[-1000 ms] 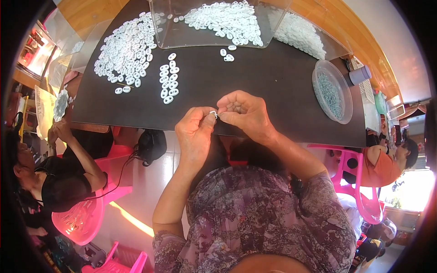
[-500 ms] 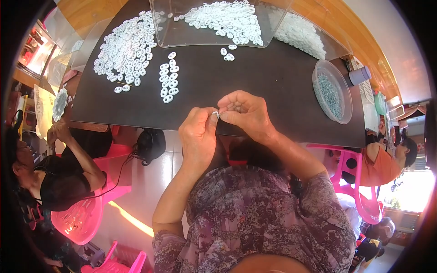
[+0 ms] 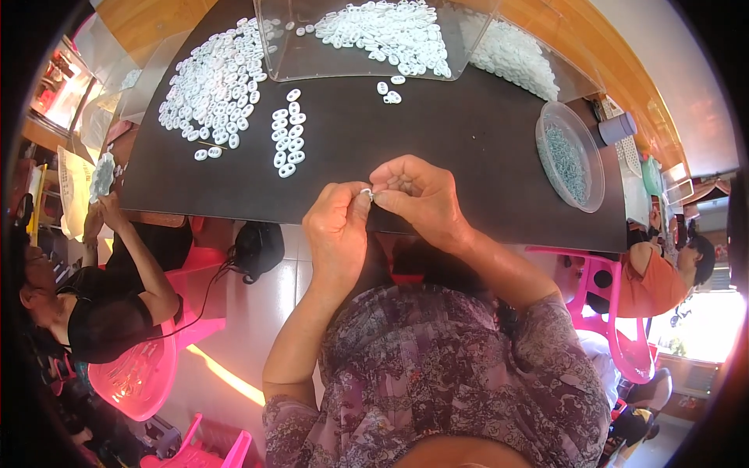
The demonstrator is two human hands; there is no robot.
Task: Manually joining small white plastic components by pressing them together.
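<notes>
Fingertips of my left hand [image 3: 335, 222] pinched together on one small white piece [image 3: 366, 192], just over the near edge of the dark table [image 3: 437, 125]. Right hand [image 3: 425, 199]: thumb and forefinger closed at the piece's right side, other fingers loosely curled; can't tell if they grip the piece or a tiny separate bit.

Clock centred on my hands. Progress, my judgement: this piece looks mid-work. Short double column of white ovals [image 3: 289, 136] at 10 o'clock is laid out neatly, maybe set apart for handling; can't tell if finished. Much looks left: big loose pile of ovals [image 3: 214, 82] farther out at 10 o'clock, with two ovals [image 3: 208, 154] apart below it. Few loose pieces [image 3: 390, 90] at 12, near the box.

Containers: clear box [image 3: 359, 76] at 12 o'clock, heap of white ovals [image 3: 390, 35] inside, bare space at its near left. Second clear bin [image 3: 573, 74] at 1–2, lots of white pieces [image 3: 511, 58], too small to sort by shape. Round clear tub [image 3: 595, 175] between 2 and 3, well filled with small blue-green bits [image 3: 563, 160].
</notes>
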